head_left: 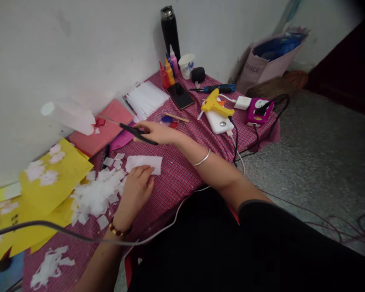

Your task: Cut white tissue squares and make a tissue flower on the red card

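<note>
My right hand [158,132] is closed round the black handles of a pair of scissors [136,133]. The blades point left over a red sheet, their tips blurred. Just below, my left hand [138,184] has its bent fingers on the near edge of a white paper strip [156,164], which lies on the checked tablecloth [176,170]. Beside the left hand spreads a heap of small white paper squares [99,190]. A black marker [105,157] lies behind the heap.
Yellow sheets [54,174] with pale paper flowers lie at left, near curly scraps [51,265]. Behind are white sticks [147,99], a phone [180,96], paint bottles [169,73] and a tall flask [169,30]. A yellow glue gun [215,104] rests on a power bank [218,123]. Cables cross the front.
</note>
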